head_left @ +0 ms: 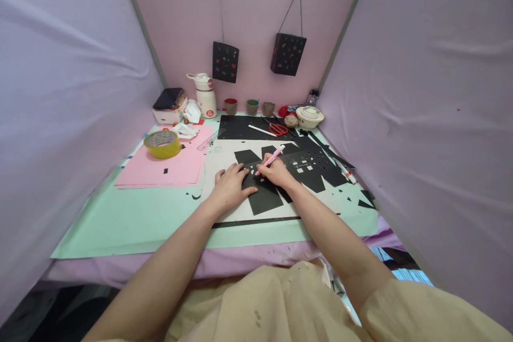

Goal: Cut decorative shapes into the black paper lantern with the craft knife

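A black paper cut-out (pixel 265 199) with tabs and small cut shapes lies flat on a white board (pixel 228 212). My right hand (pixel 276 172) is closed round a pink pen-shaped craft knife (pixel 273 157), its lower end at the paper near small star and triangle cuts. The very tip is too small to make out. My left hand (pixel 231 187) lies with fingers spread on the paper's left side, beside the cut area. Small square cuts (pixel 300 170) show in the right part of the black paper.
Pink sheets (pixel 136 171) with a roll of yellow tape (pixel 162 144) lie at left. Red-handled scissors (pixel 278 129) and a white pen (pixel 262 130) rest on black paper behind. Small cups (pixel 252 107), a white bottle (pixel 206 99) and a lidded bowl (pixel 310 116) stand at the back. Black scraps (pixel 365 203) lie right.
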`<state>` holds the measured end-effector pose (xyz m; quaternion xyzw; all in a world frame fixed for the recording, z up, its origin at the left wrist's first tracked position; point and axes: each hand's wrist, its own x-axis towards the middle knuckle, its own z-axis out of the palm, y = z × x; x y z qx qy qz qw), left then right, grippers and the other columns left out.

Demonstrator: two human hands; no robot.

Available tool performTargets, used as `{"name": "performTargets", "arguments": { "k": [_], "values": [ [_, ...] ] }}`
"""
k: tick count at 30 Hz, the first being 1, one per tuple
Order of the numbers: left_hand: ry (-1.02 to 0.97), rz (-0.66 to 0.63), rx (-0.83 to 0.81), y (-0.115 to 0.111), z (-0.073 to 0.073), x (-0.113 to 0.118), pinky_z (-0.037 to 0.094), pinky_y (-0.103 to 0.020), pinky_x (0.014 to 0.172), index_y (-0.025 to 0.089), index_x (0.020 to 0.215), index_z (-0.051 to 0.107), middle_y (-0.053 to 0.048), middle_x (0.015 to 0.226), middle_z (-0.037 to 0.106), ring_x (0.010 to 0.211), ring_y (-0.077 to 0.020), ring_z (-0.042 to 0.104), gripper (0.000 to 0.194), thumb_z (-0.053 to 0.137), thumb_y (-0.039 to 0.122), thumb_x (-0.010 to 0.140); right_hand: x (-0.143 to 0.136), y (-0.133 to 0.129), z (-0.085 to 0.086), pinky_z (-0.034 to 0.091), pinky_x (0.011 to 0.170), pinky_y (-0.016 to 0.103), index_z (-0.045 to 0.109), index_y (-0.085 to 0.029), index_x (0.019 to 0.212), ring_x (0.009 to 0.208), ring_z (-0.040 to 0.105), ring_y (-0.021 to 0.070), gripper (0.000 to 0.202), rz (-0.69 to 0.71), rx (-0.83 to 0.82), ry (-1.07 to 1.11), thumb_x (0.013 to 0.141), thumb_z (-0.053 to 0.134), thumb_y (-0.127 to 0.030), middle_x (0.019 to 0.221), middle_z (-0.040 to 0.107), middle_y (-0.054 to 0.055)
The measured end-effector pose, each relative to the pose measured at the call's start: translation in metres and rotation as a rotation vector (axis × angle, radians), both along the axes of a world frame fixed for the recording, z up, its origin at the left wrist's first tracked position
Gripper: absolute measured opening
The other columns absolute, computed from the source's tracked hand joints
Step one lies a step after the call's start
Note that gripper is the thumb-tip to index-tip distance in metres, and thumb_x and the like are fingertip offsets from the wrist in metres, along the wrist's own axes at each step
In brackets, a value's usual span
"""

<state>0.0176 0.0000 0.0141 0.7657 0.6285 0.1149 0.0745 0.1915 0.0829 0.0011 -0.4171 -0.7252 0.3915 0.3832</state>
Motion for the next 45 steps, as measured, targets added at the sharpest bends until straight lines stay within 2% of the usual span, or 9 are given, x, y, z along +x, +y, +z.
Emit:
{"name": "performTargets", "arguments": {
  "k": [16,20,24,28,34,39,45],
  "values": [
    [0.002,-0.003,-0.002,-0.001,0.001,0.0,0.025,-0.058,0.114,0.02,0.135,0.052,-0.012,0.151,0.041,0.141,-0.0325,0.034,0.057,0.059,0.053,0.09,-0.001,0.001,-0.002,0.04,0.054,0.024,0.042,-0.024,0.065,0.059,0.059,0.0158,0.019,-0.016,-0.016,0.025,0.072,0.06,-0.024,0.054,0.054,-0.006],
    [0.001,-0.007,0.009,-0.002,0.001,0.0,0.027,-0.059,0.113,0.02,0.135,0.052,-0.012,0.15,0.043,0.14,-0.0329,0.035,0.056,0.059,0.053,0.09,-0.001,-0.001,0.002,0.04,0.054,0.025,0.042,-0.023,0.064,0.056,0.058,0.0154,0.021,-0.017,-0.016,0.049,0.072,0.061,-0.025,0.052,0.053,-0.007],
    [0.0,-0.001,0.023,-0.002,0.0,-0.001,0.028,-0.06,0.112,0.019,0.134,0.053,-0.012,0.15,0.043,0.139,-0.033,0.036,0.054,0.059,0.051,0.09,0.001,-0.014,0.013,0.042,0.055,0.025,0.044,-0.023,0.067,0.054,0.057,0.0144,0.024,-0.05,-0.012,0.116,0.079,0.061,-0.033,0.052,0.054,-0.007],
    [-0.007,0.0,0.032,-0.002,-0.001,-0.001,0.028,-0.06,0.112,0.02,0.134,0.053,-0.012,0.15,0.042,0.139,-0.0332,0.036,0.054,0.06,0.05,0.09,0.003,-0.031,0.017,0.041,0.052,0.026,0.058,-0.022,0.077,0.05,0.053,0.013,0.025,-0.052,-0.041,0.153,0.087,0.057,-0.045,0.053,0.054,-0.005],
    [-0.017,-0.008,0.035,-0.002,-0.002,-0.001,0.029,-0.06,0.112,0.02,0.134,0.053,-0.012,0.149,0.043,0.139,-0.0333,0.037,0.053,0.06,0.049,0.09,-0.002,-0.041,0.012,0.046,0.055,0.027,0.066,-0.02,0.082,0.057,0.061,0.0158,0.02,-0.054,-0.066,0.115,0.079,0.068,-0.04,0.063,0.066,0.0],
    [-0.019,-0.01,0.037,-0.002,-0.002,-0.002,0.028,-0.06,0.112,0.02,0.134,0.053,-0.012,0.149,0.043,0.139,-0.0328,0.037,0.053,0.06,0.049,0.091,0.001,-0.038,0.007,0.049,0.069,0.029,0.065,-0.02,0.073,0.069,0.066,0.0182,0.022,-0.078,0.008,0.077,0.083,0.064,-0.04,0.072,0.071,0.002],
    [-0.018,-0.01,0.031,-0.001,-0.003,-0.002,0.028,-0.06,0.112,0.02,0.134,0.053,-0.012,0.149,0.043,0.139,-0.0329,0.036,0.053,0.06,0.05,0.09,0.006,-0.033,0.0,0.051,0.067,0.03,0.067,-0.021,0.079,0.068,0.068,0.0188,0.02,-0.061,0.013,0.054,0.085,0.062,-0.039,0.075,0.073,0.003]
  ]
}}
